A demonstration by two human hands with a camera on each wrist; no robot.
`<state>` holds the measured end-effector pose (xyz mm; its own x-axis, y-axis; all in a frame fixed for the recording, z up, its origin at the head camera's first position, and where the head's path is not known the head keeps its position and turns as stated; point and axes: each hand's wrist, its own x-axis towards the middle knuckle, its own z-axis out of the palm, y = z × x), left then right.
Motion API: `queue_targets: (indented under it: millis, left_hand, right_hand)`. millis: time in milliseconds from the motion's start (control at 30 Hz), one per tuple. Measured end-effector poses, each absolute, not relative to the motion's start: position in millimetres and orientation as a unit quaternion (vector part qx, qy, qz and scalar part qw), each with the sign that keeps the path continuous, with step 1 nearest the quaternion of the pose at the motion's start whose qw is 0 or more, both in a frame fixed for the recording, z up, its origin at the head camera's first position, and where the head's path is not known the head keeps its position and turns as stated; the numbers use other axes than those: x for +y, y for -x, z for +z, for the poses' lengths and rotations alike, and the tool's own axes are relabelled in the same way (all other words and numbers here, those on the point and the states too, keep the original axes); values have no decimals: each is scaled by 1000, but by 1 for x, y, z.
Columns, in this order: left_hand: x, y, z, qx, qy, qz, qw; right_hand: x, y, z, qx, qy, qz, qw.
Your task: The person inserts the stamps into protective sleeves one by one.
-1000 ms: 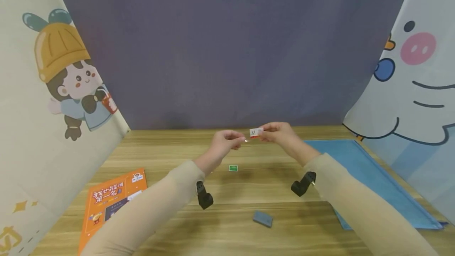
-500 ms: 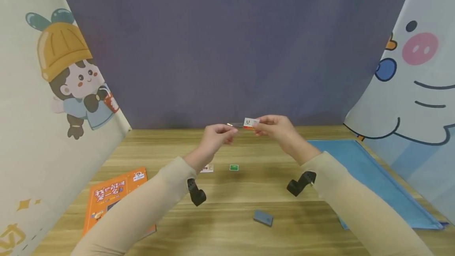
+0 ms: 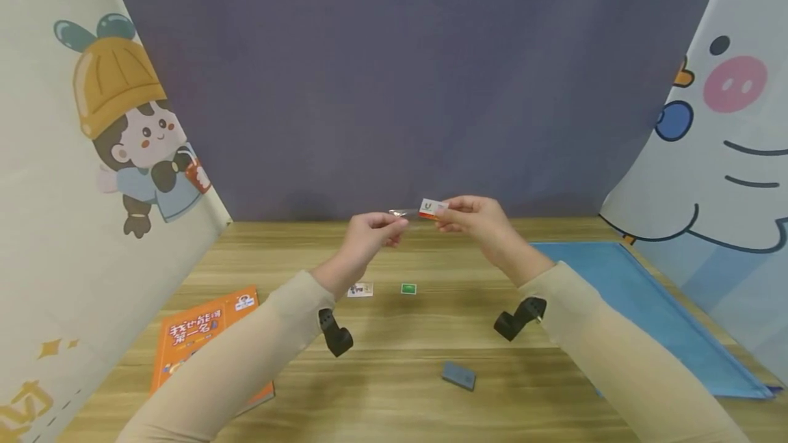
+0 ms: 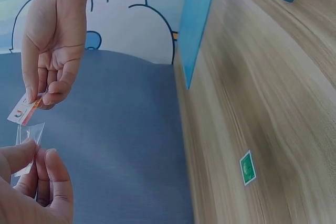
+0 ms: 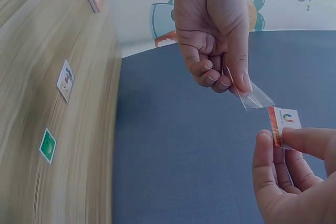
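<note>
Between the thumb and forefinger of my left hand [image 3: 368,241] is a small clear plastic sleeve [image 5: 255,97], pinched at one end. My right hand [image 3: 483,221] pinches a small white card [image 3: 429,208] with an orange-red edge and a U-shaped mark. The card's edge lies right beside the free end of the sleeve in the right wrist view; whether they touch I cannot tell. Both hands are raised above the far part of the table. Below them on the wood lie a small green stamp-like card [image 3: 409,288] and a small white picture card [image 3: 363,290].
An orange book [image 3: 200,323] lies at the left, partly covered by my left sleeve. Nearer me on the wooden table is a blue-grey block [image 3: 458,375]. A blue folder-like sheet [image 3: 646,320] is at the right. A dark curtain [image 3: 406,87] hangs behind the table.
Both hands have risen and shifted a little left, the left hand more. The clear sleeve now shows between them, and the white picture card has come out from behind the left wrist.
</note>
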<state>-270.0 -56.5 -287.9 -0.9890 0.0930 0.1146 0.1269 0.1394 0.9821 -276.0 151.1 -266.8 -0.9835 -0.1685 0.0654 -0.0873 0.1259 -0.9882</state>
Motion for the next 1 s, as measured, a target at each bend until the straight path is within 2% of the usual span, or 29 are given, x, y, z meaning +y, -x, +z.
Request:
queue_targets:
  millis: [600, 1000]
  left_hand:
    - [-56, 270, -287, -746, 63, -662, 16]
    - [-55, 269, -287, -735, 52, -676, 15]
  right_hand:
    - [148, 278, -266, 735, 92, -671, 23]
    - [145, 277, -271, 751, 79, -653, 59]
